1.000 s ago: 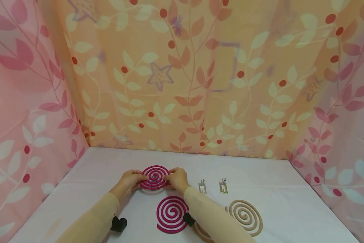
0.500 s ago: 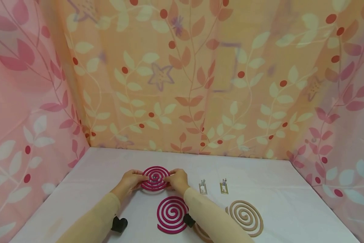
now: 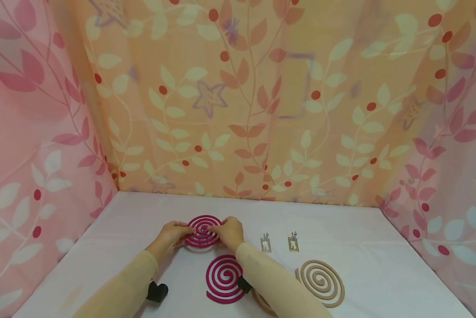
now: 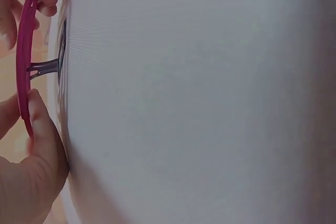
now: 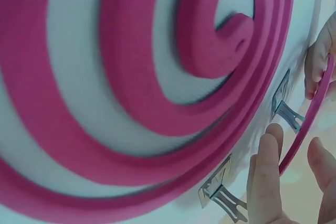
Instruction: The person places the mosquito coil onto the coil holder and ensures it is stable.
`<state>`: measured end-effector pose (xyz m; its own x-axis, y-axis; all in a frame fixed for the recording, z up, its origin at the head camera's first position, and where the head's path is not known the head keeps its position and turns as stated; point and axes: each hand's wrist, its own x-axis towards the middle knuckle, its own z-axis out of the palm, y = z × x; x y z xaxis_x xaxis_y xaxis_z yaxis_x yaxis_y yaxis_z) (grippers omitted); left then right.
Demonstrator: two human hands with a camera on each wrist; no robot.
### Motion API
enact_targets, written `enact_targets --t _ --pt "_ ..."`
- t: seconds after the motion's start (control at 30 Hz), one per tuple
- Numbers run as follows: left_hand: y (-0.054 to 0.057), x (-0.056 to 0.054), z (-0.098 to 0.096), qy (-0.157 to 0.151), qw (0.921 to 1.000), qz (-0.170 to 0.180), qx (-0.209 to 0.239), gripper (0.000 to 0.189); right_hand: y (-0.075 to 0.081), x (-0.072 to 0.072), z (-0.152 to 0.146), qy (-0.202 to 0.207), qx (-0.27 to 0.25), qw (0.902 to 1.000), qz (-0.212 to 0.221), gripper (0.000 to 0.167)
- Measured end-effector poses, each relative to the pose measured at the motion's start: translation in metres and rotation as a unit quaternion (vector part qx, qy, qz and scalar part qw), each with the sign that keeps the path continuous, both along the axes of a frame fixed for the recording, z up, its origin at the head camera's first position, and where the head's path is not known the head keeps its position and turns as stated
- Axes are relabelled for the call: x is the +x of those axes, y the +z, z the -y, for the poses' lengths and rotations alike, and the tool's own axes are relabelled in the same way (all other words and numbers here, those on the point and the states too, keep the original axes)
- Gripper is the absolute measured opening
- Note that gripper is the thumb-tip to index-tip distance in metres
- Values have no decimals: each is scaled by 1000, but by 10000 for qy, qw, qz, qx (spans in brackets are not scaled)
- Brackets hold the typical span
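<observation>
A magenta mosquito coil [image 3: 203, 238] lies level just above the white tabletop. Beneath it, a metal coil stand [image 4: 44, 67] rises from the table, its prong meeting the coil's underside near the middle. My left hand [image 3: 174, 233] pinches the coil's left edge, thumb above and fingers below. On the other side my right hand [image 3: 231, 232] has straight fingers beneath the rim and its thumb stretched over the centre; in the right wrist view a gap shows between thumb and coil. A second magenta coil [image 3: 209, 278] lies flat nearer me, partly behind the right sleeve.
Two more metal stands stand right of my hands, one silver [image 3: 266, 245] and one gold-coloured [image 3: 293, 244], prongs raised. A tan coil [image 3: 338, 287] lies at the front right; another tan coil [image 3: 262, 302] is mostly under the right forearm. Patterned curtains [image 3: 238, 110] enclose the table.
My right thumb has slid from the coil's right rim in toward its centre, and the right hand has shifted slightly left. The left hand keeps its hold, and the coil stays nearly in place.
</observation>
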<state>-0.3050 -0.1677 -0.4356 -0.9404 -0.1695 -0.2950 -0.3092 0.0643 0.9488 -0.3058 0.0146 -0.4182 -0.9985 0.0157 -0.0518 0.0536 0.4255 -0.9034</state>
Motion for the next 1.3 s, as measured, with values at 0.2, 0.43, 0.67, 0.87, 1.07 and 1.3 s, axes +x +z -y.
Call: enact_targets --t 0.2,0.43,0.67,0.87,1.07,1.3 --pt "1 0 -3 47 10000 10 -16 36 4 2 4 23 589 9980 -207 32" --pt "2 -1 -6 65 10000 44 -46 36 6 0 6 -135 1021 9944 -220 33" --pt "2 -3 -7 87 9998 29 -199 36 6 -3 9 -254 1162 9928 -128 32" --pt "2 -4 -7 136 9996 67 -225 35 7 -3 8 -193 1177 9928 -123 32" --pt "0 -5 -5 24 9999 97 -74 25 4 1 -1 130 713 9972 -175 33" --pt "1 -5 1 -128 9999 29 91 21 5 2 -11 349 -207 9988 262 29"
